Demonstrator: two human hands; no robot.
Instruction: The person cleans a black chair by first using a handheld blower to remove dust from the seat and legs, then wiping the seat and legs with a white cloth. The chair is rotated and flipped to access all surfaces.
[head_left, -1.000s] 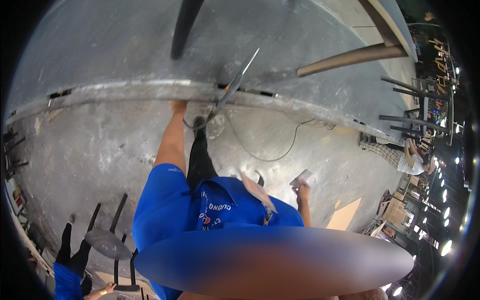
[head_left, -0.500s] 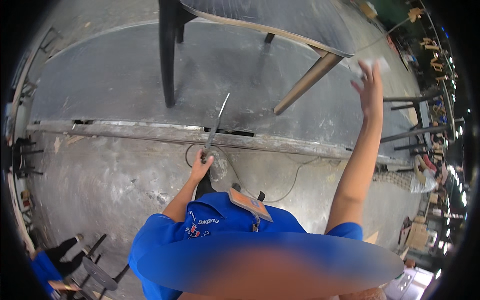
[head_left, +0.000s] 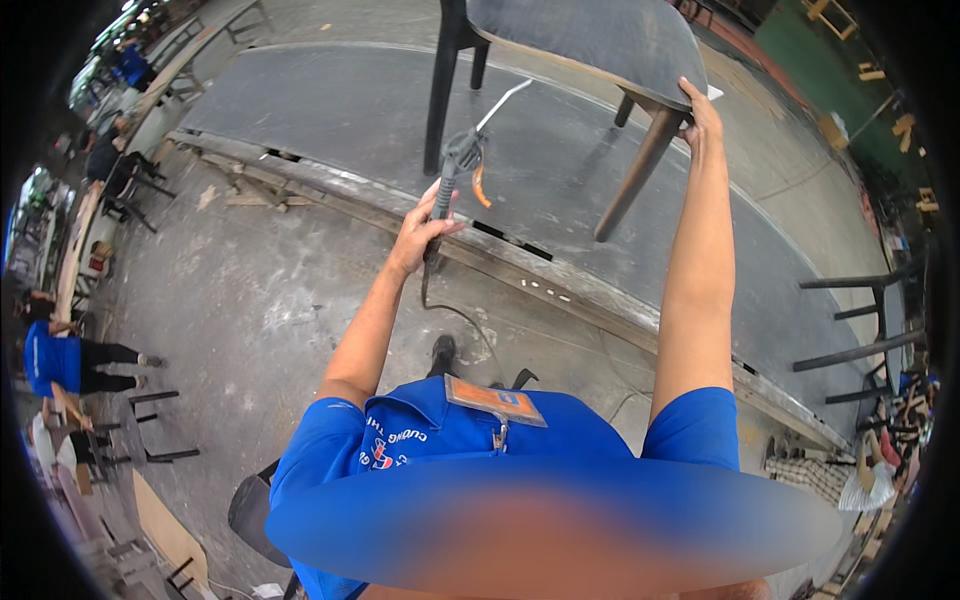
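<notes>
My left hand [head_left: 425, 235] is wrapped round the grey handle of an air blow gun [head_left: 462, 155], which has an orange trigger and a thin, bent metal nozzle pointing up and away. A dark hose [head_left: 440, 305] hangs from its lower end. On the right, my right hand [head_left: 703, 125] grips the front corner of a dark chair [head_left: 600, 45] seat, just above a leg. Something small and white [head_left: 714, 92] shows beside those fingers; its kind is unclear. The chair stands upright on a long dark worktable [head_left: 330, 110], its top cut off by the picture.
Another dark chair [head_left: 870, 320] is at the table's right end. Small white bits [head_left: 545, 290] lie near the table's front edge. A dark round-edged seat [head_left: 250, 515] is close behind me at left. A co-worker in blue [head_left: 60, 360] stands at far left by more chairs.
My left hand has raised the air blow gun from low over the table's edge toward the chair. My right hand, lifted free before, has come onto the seat corner. The view has turned.
</notes>
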